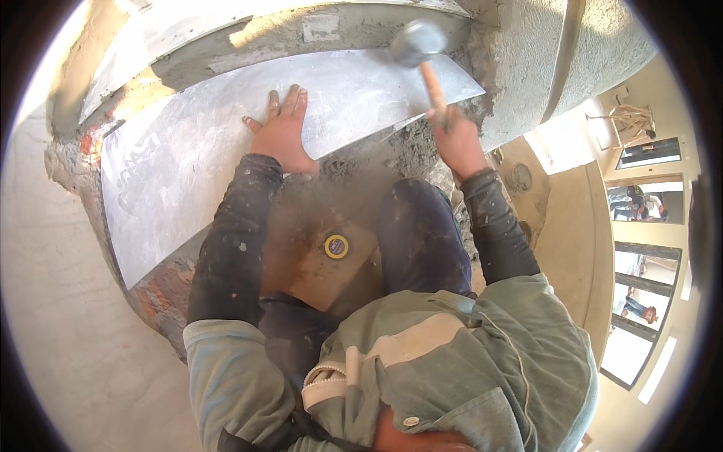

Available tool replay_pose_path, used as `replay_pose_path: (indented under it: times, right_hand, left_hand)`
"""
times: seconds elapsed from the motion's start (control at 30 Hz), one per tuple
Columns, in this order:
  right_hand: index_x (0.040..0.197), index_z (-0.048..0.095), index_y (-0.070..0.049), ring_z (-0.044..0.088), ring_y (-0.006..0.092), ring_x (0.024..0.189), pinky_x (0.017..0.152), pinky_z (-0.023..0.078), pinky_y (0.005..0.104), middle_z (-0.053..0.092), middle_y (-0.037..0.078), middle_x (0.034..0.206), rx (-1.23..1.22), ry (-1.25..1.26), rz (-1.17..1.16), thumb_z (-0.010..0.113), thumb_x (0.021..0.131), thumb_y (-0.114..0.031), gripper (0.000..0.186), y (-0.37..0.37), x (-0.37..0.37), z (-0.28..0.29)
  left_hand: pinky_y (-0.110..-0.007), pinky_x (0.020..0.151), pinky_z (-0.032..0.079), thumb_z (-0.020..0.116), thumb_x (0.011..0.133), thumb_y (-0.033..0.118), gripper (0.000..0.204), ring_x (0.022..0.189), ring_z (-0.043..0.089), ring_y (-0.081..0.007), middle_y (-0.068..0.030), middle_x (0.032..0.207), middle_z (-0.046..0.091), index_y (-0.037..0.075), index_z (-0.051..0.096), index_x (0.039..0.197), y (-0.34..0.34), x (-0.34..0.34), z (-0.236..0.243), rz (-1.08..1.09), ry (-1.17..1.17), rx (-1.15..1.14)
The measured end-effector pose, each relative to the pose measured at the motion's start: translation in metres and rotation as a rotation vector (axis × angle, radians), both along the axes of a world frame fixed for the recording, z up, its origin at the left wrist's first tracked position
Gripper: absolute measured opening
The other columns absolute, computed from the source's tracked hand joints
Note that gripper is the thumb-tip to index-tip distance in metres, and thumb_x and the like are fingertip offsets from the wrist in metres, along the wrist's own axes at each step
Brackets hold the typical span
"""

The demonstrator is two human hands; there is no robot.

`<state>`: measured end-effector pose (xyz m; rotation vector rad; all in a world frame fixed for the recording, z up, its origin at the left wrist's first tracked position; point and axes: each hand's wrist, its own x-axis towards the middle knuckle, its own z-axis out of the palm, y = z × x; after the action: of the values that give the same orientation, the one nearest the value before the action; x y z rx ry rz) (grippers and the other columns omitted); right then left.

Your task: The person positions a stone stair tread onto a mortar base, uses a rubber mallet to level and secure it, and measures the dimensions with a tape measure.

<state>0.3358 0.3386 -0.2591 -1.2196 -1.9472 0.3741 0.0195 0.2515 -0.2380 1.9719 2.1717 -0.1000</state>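
A pale grey stone slab [188, 143], long and curved along its far edge, lies across the step in front of me. My left hand [283, 134] rests flat on it near its front edge, fingers spread. My right hand [458, 143] is closed round the wooden handle of a mallet [419, 44]. The mallet's grey head is blurred and sits over the slab's right part; I cannot tell whether it touches. Rough wet mortar [392, 154] shows along the slab's front edge, between my hands.
A round yellow-rimmed object [336, 246] lies on the brown surface between my legs. A curved, cement-plastered wall [520, 68] rises at the right of the slab. Exposed brick [162, 290] shows at the left. Far below right are a floor, window openings and people [639, 310].
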Motion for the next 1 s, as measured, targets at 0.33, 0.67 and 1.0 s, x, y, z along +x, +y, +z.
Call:
replay_pose_path:
  times: [0.33,0.67,1.0]
  right_hand:
    - [0.102,0.054,-0.001,0.056,0.0146,0.052,0.048,0.047,0.0291,0.059,0.005,0.07,0.284,0.631,0.28,0.059,0.106,-0.028,0.028,-0.032,-0.012,0.061]
    - [0.095,0.055,-0.002,0.056,0.0196,0.055,0.048,0.043,0.0368,0.058,0.006,0.069,0.272,0.223,0.066,0.054,0.108,-0.04,0.04,-0.027,-0.025,0.074]
    - [0.114,0.052,0.002,0.062,0.0183,0.056,0.052,0.051,0.038,0.058,0.008,0.064,-0.01,-0.399,0.155,0.063,0.104,-0.031,0.036,-0.014,-0.027,-0.003]
  left_hand:
    - [-0.088,0.108,0.018,0.09,0.05,0.034,0.14,0.157,0.013,-0.0446,-0.0106,0.173,0.014,0.008,0.015,0.165,0.0,-0.003,-0.004,-0.022,0.045,-0.01]
    - [-0.086,0.109,0.022,0.088,0.053,0.03,0.135,0.157,0.014,-0.0447,-0.0116,0.173,0.014,0.006,0.015,0.164,-0.003,-0.001,-0.002,-0.025,0.103,-0.061]
    - [-0.084,0.109,0.025,0.09,0.055,0.033,0.134,0.156,0.017,-0.0454,-0.0142,0.172,0.016,0.003,0.017,0.164,0.001,-0.002,-0.002,-0.049,0.134,-0.038]
